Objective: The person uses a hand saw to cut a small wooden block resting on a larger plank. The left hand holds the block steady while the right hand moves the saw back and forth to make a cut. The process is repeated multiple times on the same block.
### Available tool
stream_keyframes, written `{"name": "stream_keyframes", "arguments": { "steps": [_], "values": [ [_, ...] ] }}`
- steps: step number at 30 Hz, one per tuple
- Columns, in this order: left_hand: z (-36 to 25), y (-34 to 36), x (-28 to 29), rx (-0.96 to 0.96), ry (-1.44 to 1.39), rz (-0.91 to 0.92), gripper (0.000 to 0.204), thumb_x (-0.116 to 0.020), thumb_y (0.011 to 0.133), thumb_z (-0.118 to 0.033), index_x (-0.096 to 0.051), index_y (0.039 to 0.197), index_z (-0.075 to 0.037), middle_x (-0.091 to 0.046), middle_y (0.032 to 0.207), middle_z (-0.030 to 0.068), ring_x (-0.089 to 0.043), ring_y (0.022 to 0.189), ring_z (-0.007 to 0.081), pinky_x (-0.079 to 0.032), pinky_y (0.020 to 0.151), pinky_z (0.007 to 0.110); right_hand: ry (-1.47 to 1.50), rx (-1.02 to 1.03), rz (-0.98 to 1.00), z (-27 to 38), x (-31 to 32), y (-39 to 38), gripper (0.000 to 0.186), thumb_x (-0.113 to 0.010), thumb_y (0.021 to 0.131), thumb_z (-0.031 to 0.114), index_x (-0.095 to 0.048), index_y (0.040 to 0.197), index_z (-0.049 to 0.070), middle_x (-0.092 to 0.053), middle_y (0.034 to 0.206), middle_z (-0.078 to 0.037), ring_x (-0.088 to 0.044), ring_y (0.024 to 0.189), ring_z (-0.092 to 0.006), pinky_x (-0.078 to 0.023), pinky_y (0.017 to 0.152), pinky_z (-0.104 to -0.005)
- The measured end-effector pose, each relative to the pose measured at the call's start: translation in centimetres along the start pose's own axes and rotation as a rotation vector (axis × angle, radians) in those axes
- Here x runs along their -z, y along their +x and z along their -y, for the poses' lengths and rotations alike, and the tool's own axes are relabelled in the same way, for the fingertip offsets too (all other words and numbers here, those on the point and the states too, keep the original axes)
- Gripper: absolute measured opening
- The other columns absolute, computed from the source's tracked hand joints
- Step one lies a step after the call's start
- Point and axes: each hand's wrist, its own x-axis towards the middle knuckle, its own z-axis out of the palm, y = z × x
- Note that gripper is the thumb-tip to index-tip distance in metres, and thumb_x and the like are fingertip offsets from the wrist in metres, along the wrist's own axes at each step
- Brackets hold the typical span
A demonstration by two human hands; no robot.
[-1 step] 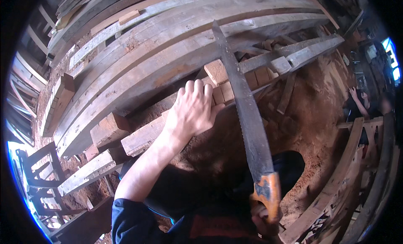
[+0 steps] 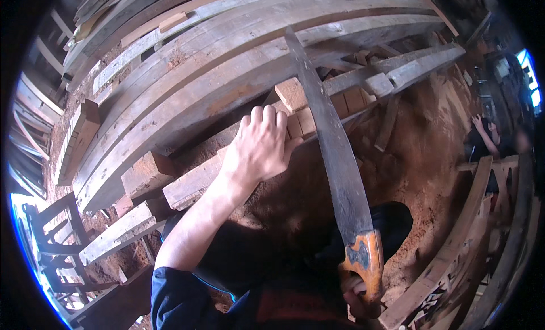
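Note:
My right hand [image 2: 355, 293] is closed round the orange wooden handle of a handsaw [image 2: 332, 140], at the bottom right of centre. Its long dark blade runs up and away, crossing a notched wooden beam [image 2: 193, 182], with the toothed edge on the left. The tip lies over the big timbers behind. Knuckles up, my left hand [image 2: 261, 140] is wrapped over that beam, left of the blade; its fingertips are hidden behind the wood. A small pale wood block [image 2: 291, 95] sits between my fingers and the blade. Several cuts part the beam into short segments.
Long thick timbers [image 2: 238, 69] lie across the far side. A squared block [image 2: 149, 174] and a cut piece [image 2: 78, 140] are at left. Reddish sawdust [image 2: 409, 154] covers the ground. More planks [image 2: 443, 256] lie at right, and another person's hands [image 2: 485, 131] show farther off.
The saw's handle and my right hand have shifted slightly to the right. My left hand keeps its place on the beam.

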Motion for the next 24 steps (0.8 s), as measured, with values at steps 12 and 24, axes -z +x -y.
{"name": "stream_keyframes", "arguments": {
  "steps": [12, 24],
  "values": [
    [0.2, 0.7, 0.1, 0.015, 0.035, -0.052, 0.046, -0.063, 0.089, -0.037, -0.053, 0.101, 0.007, -0.052, 0.096, 0.0208, -0.055, 0.093, 0.0354, -0.048, 0.081, 0.044, -0.228, 0.049, 0.219, 1.6, -0.6, 1.6, 0.024, -0.074, 0.078, 0.000, -0.053, 0.087, 0.009, -0.060, 0.066, -0.007, -0.062, 0.059, -0.0145, -0.052, 0.062, -0.0295],
    [0.0, 0.9, 0.2, -0.044, -0.008, -0.013, 0.044, -0.065, 0.087, -0.036, -0.053, 0.096, 0.005, -0.053, 0.093, 0.0187, -0.054, 0.091, 0.0341, -0.047, 0.080, 0.043, -0.025, 0.294, 0.192, -2.9, -4.0, 10.2, 0.021, -0.064, 0.076, -0.007, -0.049, 0.087, 0.004, -0.059, 0.070, -0.009, -0.060, 0.062, -0.0179, -0.049, 0.062, -0.0300]
  ]
}}
